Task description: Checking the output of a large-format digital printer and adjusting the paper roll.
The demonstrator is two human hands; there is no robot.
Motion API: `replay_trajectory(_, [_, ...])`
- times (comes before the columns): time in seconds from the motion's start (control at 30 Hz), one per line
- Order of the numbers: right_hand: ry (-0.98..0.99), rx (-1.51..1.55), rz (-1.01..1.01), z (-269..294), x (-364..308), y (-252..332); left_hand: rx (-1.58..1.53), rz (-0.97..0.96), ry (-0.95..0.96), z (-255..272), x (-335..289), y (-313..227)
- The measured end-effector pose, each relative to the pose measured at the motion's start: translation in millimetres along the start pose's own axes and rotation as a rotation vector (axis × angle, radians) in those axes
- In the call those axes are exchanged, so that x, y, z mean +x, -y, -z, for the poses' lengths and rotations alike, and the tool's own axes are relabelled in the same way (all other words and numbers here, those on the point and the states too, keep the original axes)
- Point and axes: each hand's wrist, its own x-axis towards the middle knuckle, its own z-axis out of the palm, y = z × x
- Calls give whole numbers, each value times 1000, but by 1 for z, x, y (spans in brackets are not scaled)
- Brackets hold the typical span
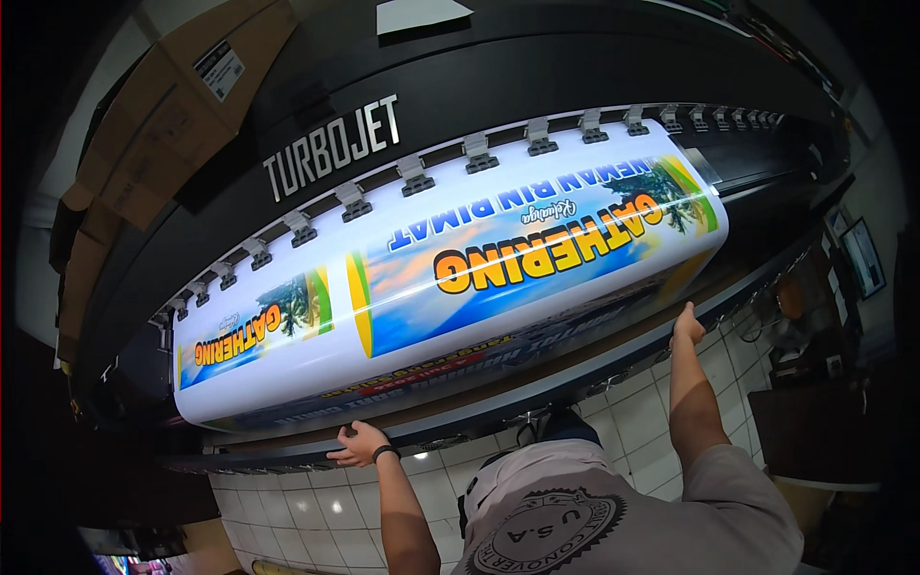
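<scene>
A long white printed sheet (537,230) with colourful, sky-blue designs lies over the front of a wide-format printer and curves down toward me. Along the near side runs a dark rail (498,414). My left hand (361,445), with a black band at the wrist, rests at this rail below the sheet's left part, its fingers apart. Farther right, my right hand (688,326) is closed around the rail's edge near the sheet's right end. Neither hand touches the printed face. The undersides of the fingers are hidden.
A row of grey pinch rollers (415,176) presses along the sheet's far edge. The black printer body (537,72) rises behind, with a cardboard box (182,115) at its left and a white paper (422,16) on top. A screen (862,257) stands far right above tiled floor (632,417).
</scene>
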Motion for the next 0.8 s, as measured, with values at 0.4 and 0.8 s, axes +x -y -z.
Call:
replay_trajectory(0.4, [62,-10,-19,3,-10,3,-20,43,29,6,-1,-5])
replay_trajectory(0.8, [110,60,12,-5,20,-17,-67,-202,-76,0,2,6])
